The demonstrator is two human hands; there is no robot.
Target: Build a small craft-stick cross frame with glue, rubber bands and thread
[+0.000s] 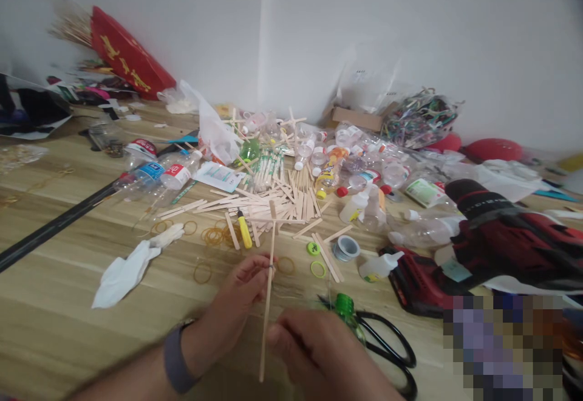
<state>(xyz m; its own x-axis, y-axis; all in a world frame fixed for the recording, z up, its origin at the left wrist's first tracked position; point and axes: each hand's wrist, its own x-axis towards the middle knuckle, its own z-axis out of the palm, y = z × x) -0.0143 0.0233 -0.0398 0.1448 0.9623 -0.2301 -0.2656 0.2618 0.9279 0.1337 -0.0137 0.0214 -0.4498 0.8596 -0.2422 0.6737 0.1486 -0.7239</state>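
My left hand [246,285], with a watch band on its wrist, pinches a long thin wooden stick [267,322] near its middle. The stick points away from me, its far end overlapping the pile of flat craft sticks [277,203]. A small dark band or wire shows on it beside my left fingertips. Close by on the right, my right hand [314,343] is curled with its fingers closed; what they hold, if anything, is hidden. Black-handled scissors [392,334] lie right of that hand, next to a green-capped bottle [345,305], partly covered.
A red cordless drill [501,237] stands at the right. Rubber bands [216,235], a yellow-handled tool [245,229], a wire spool [346,248] and a glue bottle [380,266] lie ahead. Plastic bottles [359,179] crowd the back, and a white glove [132,267] lies left.
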